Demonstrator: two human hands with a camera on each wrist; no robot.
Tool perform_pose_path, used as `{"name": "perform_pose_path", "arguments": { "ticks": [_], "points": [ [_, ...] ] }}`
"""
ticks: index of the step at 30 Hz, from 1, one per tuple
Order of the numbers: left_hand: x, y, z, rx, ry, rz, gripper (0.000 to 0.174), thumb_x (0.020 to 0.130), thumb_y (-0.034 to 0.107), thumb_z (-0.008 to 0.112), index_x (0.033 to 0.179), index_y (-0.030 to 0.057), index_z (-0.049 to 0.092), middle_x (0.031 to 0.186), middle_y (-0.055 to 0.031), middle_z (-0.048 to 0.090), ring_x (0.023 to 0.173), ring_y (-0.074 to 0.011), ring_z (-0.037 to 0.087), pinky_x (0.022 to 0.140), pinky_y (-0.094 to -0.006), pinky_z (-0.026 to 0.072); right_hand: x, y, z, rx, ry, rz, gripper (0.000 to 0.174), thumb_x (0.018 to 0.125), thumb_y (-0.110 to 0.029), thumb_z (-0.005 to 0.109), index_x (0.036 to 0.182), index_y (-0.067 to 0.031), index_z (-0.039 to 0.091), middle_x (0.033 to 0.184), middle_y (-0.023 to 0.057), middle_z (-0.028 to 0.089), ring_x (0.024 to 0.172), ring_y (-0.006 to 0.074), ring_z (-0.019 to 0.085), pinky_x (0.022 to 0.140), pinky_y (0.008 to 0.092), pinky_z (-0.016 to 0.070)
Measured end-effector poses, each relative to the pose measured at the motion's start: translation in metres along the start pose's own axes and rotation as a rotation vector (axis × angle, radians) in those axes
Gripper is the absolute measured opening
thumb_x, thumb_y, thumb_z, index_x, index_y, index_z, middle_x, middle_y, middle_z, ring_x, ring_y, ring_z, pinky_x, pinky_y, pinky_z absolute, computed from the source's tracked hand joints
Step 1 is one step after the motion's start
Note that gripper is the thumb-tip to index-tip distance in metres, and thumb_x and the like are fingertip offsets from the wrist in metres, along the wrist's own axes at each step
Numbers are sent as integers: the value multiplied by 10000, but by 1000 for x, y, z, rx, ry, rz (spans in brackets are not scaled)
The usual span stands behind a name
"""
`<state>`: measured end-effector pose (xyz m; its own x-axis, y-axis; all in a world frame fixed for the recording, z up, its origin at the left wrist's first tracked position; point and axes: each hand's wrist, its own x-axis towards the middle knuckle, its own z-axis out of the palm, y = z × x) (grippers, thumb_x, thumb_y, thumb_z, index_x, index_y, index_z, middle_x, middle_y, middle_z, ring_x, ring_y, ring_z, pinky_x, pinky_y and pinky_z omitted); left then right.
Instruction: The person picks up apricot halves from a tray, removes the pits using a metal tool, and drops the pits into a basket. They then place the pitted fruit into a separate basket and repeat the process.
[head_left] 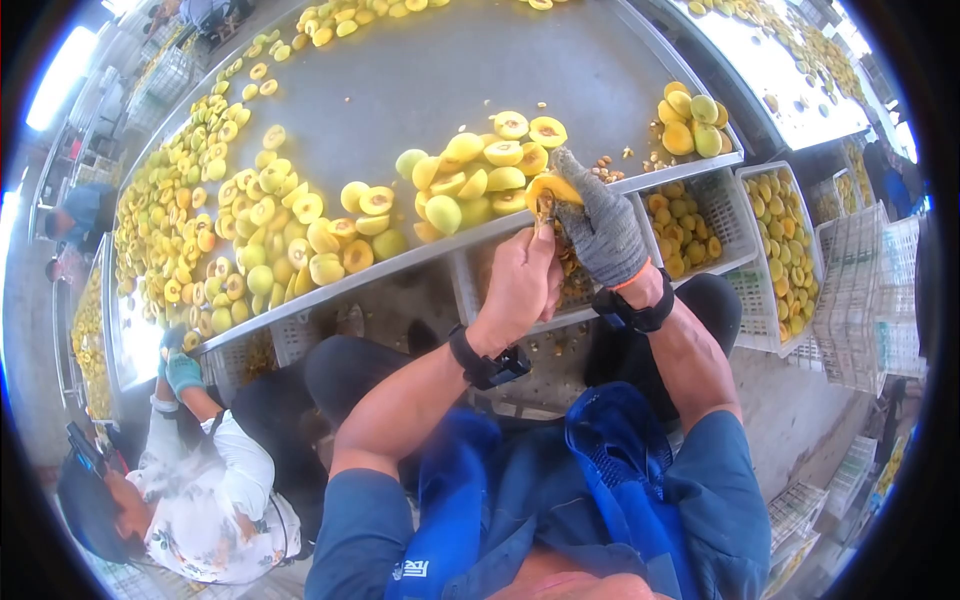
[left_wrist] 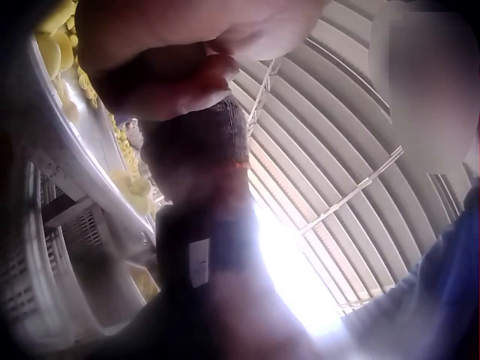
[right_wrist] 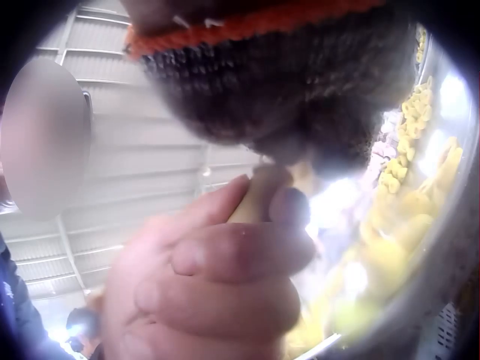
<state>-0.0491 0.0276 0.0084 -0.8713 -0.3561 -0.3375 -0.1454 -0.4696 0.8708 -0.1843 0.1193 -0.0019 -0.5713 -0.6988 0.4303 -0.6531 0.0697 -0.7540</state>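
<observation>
In the head view, my bare left hand and gloved right hand meet over the near edge of the metal table. The right hand, in a grey knit glove with an orange cuff, holds a yellow peach half, its hollow turned toward the left hand. Curled left fingers grip a short pale handle in the right wrist view; its working end is hidden at the fruit. Just left of the hands lies a pile of cut peach halves.
More peach halves spread along the table's left side. A small group sits at the right corner, near loose pits. Crates of peaches stand below the edge. Another person works at left; stacked crates stand at right.
</observation>
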Motion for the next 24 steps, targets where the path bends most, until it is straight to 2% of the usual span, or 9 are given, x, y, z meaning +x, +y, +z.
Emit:
{"name": "perform_pose_path", "arguments": {
  "ticks": [4, 7, 10, 13, 16, 19, 22, 24],
  "points": [
    [2, 1, -5, -147, -64, -84, 363, 1114, 335, 440, 885, 62, 508, 605, 19, 431, 434, -89, 387, 380, -282, 315, 1, 0, -4, -62, -19, -21, 510, 928, -29, 671, 1425, -13, 559, 1277, 231, 679, 1163, 350, 674, 981, 394, 520],
    [1, 8, -11, 97, -72, -40, 348, 1111, 334, 448, 917, 58, 535, 602, 30, 424, 443, -82, 381, 397, -280, 326, 10, -1, -21, 51, -163, 60, 507, 922, -32, 679, 1417, -12, 572, 1301, 215, 675, 1178, 314, 669, 986, 384, 517],
    [21, -23, -21, 488, -15, 341, 363, 1122, 323, 425, 943, 23, 526, 586, -6, 453, 418, -123, 406, 382, -307, 364, 12, 10, -24, 99, -215, 59, 500, 935, -64, 687, 1420, -13, 576, 1302, 197, 683, 1164, 286, 674, 986, 373, 518],
    [11, -14, -14, 418, 5, 216, 338, 1106, 333, 463, 922, 60, 541, 586, 40, 403, 429, -77, 365, 386, -281, 301, 11, 15, -22, 150, -209, 59, 513, 952, -98, 691, 1441, -17, 560, 1285, 195, 694, 1150, 282, 680, 988, 362, 516],
    [4, -5, -4, 17, -6, -33, 337, 1107, 334, 460, 911, 68, 528, 587, 42, 403, 424, -81, 365, 376, -279, 279, 8, -2, -18, 68, -142, 139, 526, 956, -112, 704, 1451, -19, 550, 1282, 211, 691, 1159, 290, 681, 988, 355, 517],
    [4, 3, -4, -153, 24, -110, 328, 1110, 326, 448, 906, 80, 521, 592, 47, 403, 416, -86, 355, 370, -273, 266, 4, -9, -11, 72, -114, 174, 524, 960, -107, 703, 1451, -18, 547, 1290, 228, 681, 1175, 298, 679, 986, 356, 518],
    [3, 7, -5, -99, -12, -97, 321, 1112, 312, 437, 930, 63, 528, 594, 40, 420, 412, -92, 371, 371, -276, 271, -2, -3, -1, 156, -16, 152, 518, 958, -98, 698, 1447, -17, 549, 1263, 226, 692, 1169, 302, 684, 974, 362, 523],
    [3, 5, -9, 102, -40, 17, 322, 1112, 305, 434, 940, 49, 527, 604, 31, 438, 414, -96, 378, 375, -281, 280, 0, 2, -10, 109, -66, 55, 514, 958, -91, 692, 1446, -17, 550, 1249, 219, 701, 1157, 300, 688, 971, 365, 523]
  ]
}}
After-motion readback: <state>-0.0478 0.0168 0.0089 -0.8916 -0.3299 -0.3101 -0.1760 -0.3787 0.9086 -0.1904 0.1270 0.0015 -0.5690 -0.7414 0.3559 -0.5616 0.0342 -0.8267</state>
